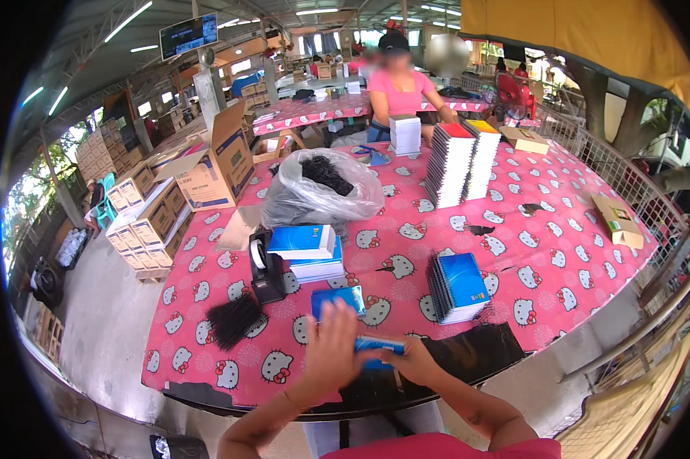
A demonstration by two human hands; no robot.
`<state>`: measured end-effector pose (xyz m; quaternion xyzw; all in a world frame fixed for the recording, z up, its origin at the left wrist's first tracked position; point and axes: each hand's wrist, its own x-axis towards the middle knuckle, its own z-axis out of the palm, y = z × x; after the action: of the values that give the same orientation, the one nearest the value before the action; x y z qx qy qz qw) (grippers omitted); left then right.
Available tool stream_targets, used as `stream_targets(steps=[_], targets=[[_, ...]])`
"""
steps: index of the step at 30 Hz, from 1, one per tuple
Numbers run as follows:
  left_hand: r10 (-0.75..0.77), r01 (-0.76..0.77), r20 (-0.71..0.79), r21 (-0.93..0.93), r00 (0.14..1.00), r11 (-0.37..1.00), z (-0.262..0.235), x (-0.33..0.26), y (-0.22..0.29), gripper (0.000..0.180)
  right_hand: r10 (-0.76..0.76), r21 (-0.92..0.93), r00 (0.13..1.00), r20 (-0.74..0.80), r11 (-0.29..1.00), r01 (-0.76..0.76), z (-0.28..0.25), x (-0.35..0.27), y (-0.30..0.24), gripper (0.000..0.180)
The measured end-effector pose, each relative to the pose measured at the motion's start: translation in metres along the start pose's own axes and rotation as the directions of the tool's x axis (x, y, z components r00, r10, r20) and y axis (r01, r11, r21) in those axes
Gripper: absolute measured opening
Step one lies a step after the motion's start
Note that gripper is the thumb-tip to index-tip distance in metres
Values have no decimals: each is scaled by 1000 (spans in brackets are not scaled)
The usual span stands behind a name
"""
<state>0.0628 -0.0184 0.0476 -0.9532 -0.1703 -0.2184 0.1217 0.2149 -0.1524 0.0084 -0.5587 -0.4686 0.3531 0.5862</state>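
My right hand [420, 361] grips the edge of a small blue-covered notebook [379, 346] near the table's front edge. Beside it on the left, my left hand [332, 344] has its fingers stretched out, slightly blurred, with the thumb side near the notebook. Just beyond those fingers lies another blue notebook [343, 297], partly hidden by them. A stack of blue notebooks with black spiral bindings [459, 288] stands to the right. Farther left, more blue-covered books [308, 251] are piled next to a black tape dispenser [267, 269]. A bundle of thin black binding coils [234, 321] lies at the left.
A clear plastic bag [284, 195] of black coils sits mid-table. Tall notebook stacks [450, 164] rise farther back, where a person in pink [401, 90] stands. An open carton [216, 168] is at the far left, a flattened box [618, 220] at the right edge.
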Motion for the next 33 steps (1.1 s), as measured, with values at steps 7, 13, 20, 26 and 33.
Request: stream_targets(steps=[7, 13, 20, 26, 33], targets=[[-50, 32, -219, -83, 975, 996, 3, 11, -8, 85, 146, -124, 988, 52, 983, -139, 11, -1, -19, 33], [49, -68, -83, -244, 995, 967, 22, -23, 21, 82, -193, -104, 980, -40, 977, 188, 14, 15, 11, 36], [105, -98, 0, -367, 994, 925, 45, -50, 28, 79, -119, -50, 990, 73, 991, 123, 7, 32, 63, 33], [45, -38, 13, -337, 999, 941, 50, -41, 23, 73, -2, -161, 992, 126, 987, 22, 5, 33, 89, 39], [176, 5, 376, -434, 910, 901, 46, -7, -18, 63, -76, -271, 988, 131, 956, 109, 1, 42, 75, 35]])
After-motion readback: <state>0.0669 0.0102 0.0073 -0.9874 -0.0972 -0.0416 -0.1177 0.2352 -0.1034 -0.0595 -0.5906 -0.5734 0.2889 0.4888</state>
